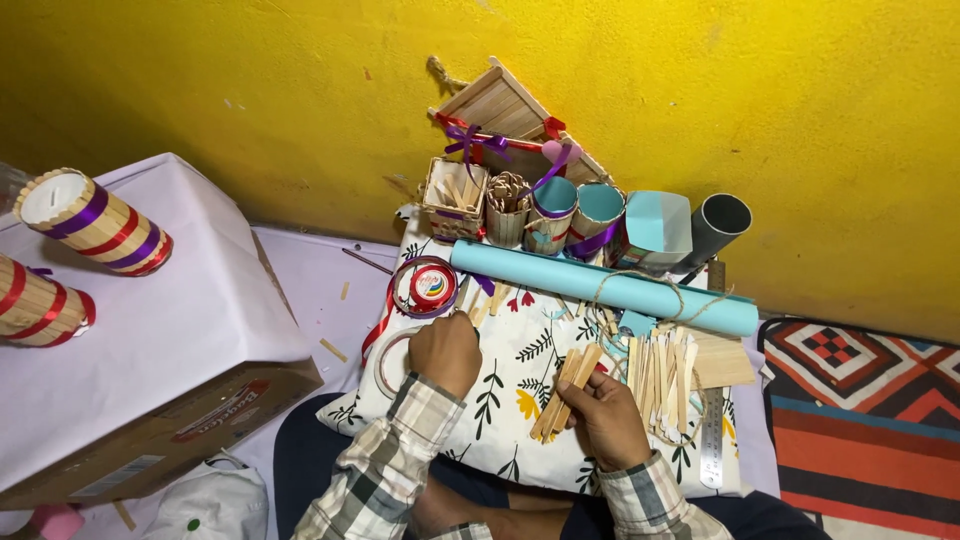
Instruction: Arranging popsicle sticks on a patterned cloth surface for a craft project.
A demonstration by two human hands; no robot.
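Note:
My right hand (606, 415) grips a small bundle of flat wooden craft sticks (567, 390) over a white cushion with a leaf print (500, 400) on my lap. My left hand (446, 352) is closed as a fist on the cushion, resting on a pale tape roll (388, 360), just below a red ribbon spool (430, 287); whether it holds anything is hidden. More loose sticks (662, 375) lie to the right of my right hand, under a long light-blue paper roll (600, 288) with twine looped on it.
Stick-covered cups (553, 213), a stick basket (453, 198) and a stick house (505, 108) stand by the yellow wall. A metal ruler (712, 440) lies at the cushion's right. A white-covered cardboard box (150, 330) at left bears two striped stick cylinders (95, 222).

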